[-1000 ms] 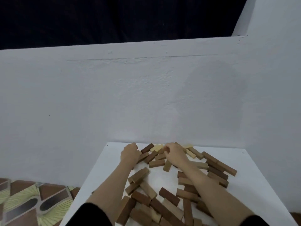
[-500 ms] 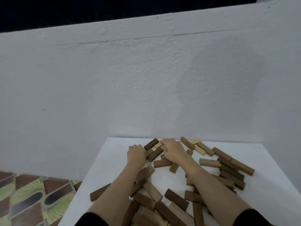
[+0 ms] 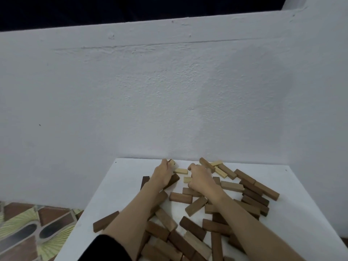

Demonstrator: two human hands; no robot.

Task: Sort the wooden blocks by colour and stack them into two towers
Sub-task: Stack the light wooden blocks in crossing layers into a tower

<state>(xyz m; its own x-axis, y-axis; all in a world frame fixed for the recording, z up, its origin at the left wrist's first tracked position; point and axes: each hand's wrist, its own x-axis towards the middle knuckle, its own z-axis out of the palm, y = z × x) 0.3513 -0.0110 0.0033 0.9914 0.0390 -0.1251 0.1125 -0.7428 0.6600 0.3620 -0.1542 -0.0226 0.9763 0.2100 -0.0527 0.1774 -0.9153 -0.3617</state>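
On the white table [image 3: 120, 187] we see scattered wooden blocks [image 3: 250, 193]. Our left hand [image 3: 164, 175] grasps dark blocks at the far edge; our right hand [image 3: 200, 178], curled, pinches a pale block [image 3: 187, 179]. Another pale block [image 3: 180, 171] lies between both, long axis left-right, nearer the right.

Black sleeves [image 3: 109, 248] pushed up, forearms bare.

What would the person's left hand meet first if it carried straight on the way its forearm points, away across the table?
Probably the white wall: the left hand is near the table's far edge, with no block visibly beyond it, though depth is unclear.
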